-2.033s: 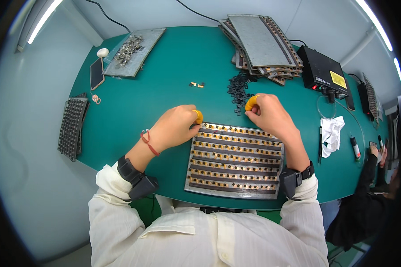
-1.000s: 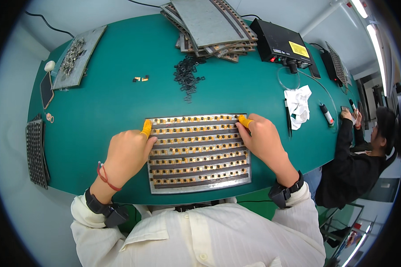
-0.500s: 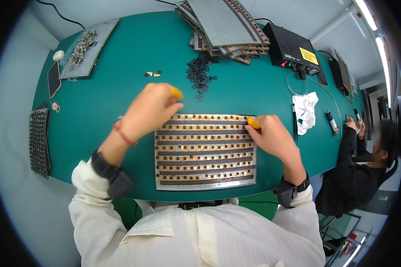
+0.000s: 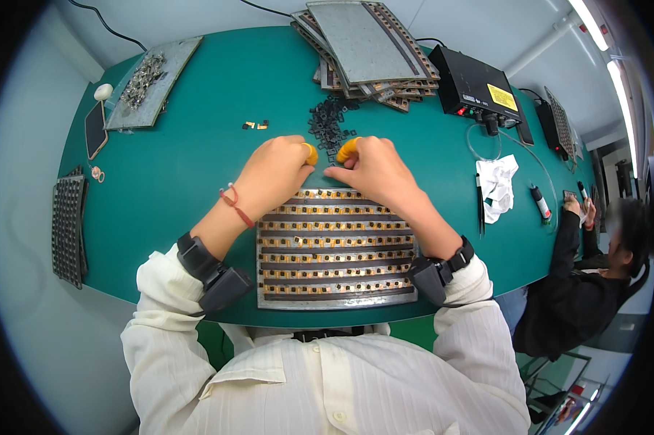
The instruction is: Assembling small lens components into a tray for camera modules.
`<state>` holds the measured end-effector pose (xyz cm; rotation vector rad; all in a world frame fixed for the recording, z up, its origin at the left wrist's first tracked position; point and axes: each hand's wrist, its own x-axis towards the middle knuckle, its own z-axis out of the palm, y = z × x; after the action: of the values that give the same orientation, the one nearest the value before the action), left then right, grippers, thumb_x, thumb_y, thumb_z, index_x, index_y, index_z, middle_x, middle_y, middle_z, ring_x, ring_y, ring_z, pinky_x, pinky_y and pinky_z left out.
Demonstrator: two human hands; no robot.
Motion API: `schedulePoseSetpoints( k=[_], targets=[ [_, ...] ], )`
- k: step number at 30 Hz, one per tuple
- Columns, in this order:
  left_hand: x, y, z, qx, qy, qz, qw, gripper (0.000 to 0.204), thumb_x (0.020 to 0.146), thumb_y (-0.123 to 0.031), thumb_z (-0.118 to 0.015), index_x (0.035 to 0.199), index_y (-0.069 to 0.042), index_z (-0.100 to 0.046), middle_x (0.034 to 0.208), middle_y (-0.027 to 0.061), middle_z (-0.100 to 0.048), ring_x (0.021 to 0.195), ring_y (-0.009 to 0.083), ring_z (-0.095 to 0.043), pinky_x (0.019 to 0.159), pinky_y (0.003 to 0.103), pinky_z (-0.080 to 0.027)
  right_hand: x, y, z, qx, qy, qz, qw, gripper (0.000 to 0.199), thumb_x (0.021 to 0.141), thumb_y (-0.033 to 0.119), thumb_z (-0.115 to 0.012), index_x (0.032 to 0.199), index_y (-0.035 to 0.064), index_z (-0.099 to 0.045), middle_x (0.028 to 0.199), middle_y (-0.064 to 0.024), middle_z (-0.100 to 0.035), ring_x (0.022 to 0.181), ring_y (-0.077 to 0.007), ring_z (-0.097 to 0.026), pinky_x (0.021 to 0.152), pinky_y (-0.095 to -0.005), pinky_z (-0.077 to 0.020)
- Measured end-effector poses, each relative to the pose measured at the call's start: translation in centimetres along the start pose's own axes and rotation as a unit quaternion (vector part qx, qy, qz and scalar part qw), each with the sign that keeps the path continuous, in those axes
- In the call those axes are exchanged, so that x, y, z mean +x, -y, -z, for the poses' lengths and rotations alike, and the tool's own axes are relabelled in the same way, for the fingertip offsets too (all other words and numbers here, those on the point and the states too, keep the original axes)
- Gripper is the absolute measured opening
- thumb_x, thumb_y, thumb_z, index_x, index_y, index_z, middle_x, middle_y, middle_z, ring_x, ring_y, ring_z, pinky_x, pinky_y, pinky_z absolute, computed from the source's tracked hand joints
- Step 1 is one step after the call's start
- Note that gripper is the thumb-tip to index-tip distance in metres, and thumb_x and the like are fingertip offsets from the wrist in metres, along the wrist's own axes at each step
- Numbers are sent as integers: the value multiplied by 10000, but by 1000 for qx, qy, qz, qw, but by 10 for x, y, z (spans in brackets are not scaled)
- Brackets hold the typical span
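Observation:
A metal tray (image 4: 337, 299) lies before me, with rows of small black parts on gold-coloured strips between dark bars. Both my hands are over its far edge. My left hand (image 4: 277, 172), a yellow finger cot on its index finger, is curled in a pinch; whatever is between its fingertips is too small to make out. Opposite it, my right hand (image 4: 379, 171) also wears a yellow cot. Its thumb and index finger come together at the near end of a loose pile of small black square pieces (image 4: 328, 123); its fingertips' contents cannot be made out.
Stacked metal trays (image 4: 367, 43) stand at the back beside a black control box (image 4: 475, 87). Rightward lie white cloth (image 4: 496, 188), tweezers (image 4: 480, 206) and a dispensing syringe (image 4: 540, 203). Leftward are a plate of metal bits (image 4: 153, 83), a phone (image 4: 95, 130) and more trays (image 4: 68, 228). A co-worker (image 4: 584, 283) sits right.
My right hand has left the tray's far right corner and moved left to the black pieces. My left hand has shifted slightly right and nearer, so both hands are now close together.

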<state>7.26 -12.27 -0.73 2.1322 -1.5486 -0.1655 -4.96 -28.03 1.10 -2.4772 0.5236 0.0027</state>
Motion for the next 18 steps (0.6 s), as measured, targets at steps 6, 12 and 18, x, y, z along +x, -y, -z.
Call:
schedulePoseSetpoints(
  k=[6,12,18],
  targets=[
    [-11,16,2,-58,-59,47,995,147,824,-84,-696,910,35,-712,866,150,-676,767,293,-672,702,369,-540,-2,3,-7,-2,1,1,1000,250,783,159,-767,873,-65,-702,773,-198,-695,743,-325,-694,680,-394,-550],
    [-9,3,0,-61,-23,127,990,200,818,-145,-742,886,40,-712,788,154,-699,712,252,-686,654,340,-545,-1,-9,2,-11,-56,59,997,204,817,104,-727,936,-61,-727,753,-197,-696,688,-282,-696,641,-354,-545],
    [-4,-4,-7,1,-26,101,995,205,794,-156,-753,831,40,-707,784,156,-695,701,265,-685,634,354,-541,-7,-21,13,54,-65,11,996,173,810,65,-717,912,-76,-719,786,-216,-705,714,-304,-712,664,-364,-563]
  ],
)
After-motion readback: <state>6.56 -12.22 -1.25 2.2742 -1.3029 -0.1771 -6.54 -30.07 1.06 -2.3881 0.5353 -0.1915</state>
